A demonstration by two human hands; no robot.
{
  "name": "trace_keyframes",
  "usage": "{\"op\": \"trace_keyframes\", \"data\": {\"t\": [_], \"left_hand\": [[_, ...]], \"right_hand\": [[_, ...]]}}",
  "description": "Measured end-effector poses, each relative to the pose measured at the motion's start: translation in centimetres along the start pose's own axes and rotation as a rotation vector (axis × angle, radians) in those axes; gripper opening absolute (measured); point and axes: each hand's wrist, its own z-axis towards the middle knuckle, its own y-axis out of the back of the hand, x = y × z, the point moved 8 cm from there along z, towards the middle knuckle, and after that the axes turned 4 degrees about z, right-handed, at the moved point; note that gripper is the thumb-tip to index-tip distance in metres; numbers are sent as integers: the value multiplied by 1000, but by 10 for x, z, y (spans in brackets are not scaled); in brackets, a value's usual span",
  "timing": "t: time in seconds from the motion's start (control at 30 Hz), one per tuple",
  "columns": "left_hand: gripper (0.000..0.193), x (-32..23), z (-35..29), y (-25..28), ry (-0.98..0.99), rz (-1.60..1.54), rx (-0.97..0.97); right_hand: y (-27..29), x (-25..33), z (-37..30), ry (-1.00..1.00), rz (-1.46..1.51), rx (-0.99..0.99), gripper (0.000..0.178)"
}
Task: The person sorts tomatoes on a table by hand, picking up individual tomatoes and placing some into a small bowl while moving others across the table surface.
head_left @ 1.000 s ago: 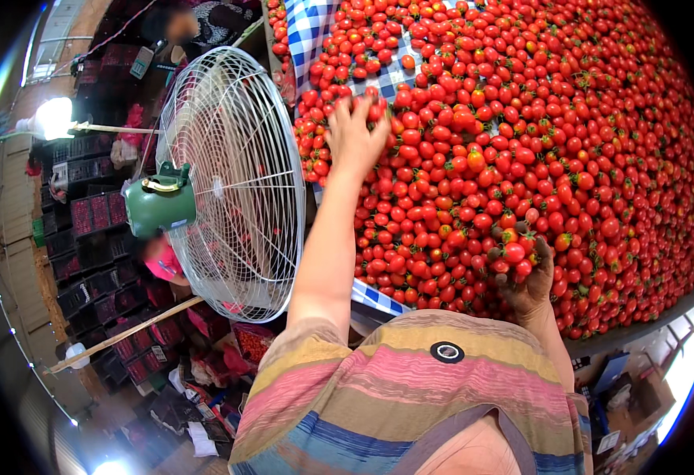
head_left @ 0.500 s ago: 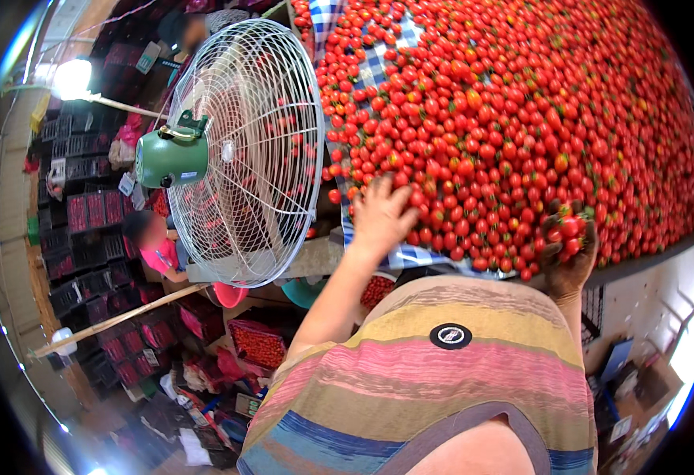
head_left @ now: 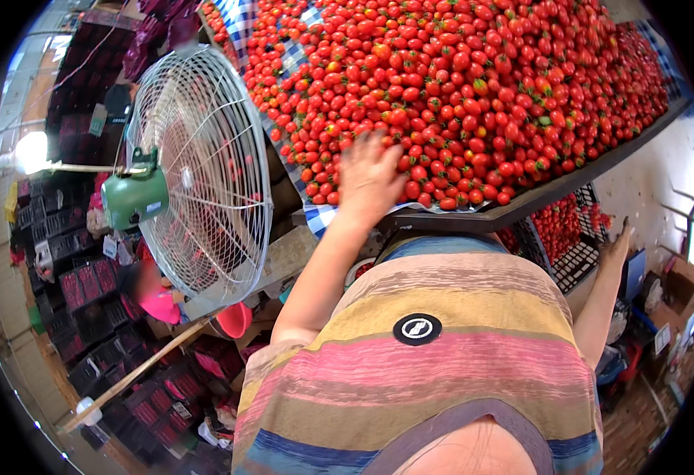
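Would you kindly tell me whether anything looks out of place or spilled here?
No clear spill or damage stands out. The one slight oddity is a bare patch of checked cloth toward the pile's far left, since tomatoes lie thickly around it.

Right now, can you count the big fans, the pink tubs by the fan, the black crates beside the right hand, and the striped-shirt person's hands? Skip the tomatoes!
Fan: 1
Pink tub: 1
Black crate: 1
Hands: 2, the left hand and right hand
Total: 5
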Motion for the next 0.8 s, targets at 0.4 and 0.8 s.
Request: {"op": "trace_keyframes", "data": {"t": [0.4, 0.8], "left_hand": [[61, 120, -32, 11, 529, -42, 280], [59, 24, 67, -19, 148, -61, -6]], "right_hand": [[-223, 86, -166, 1177, -747, 436, 39], [-450, 23, -321, 1446, -921, 1185, 41]]}}
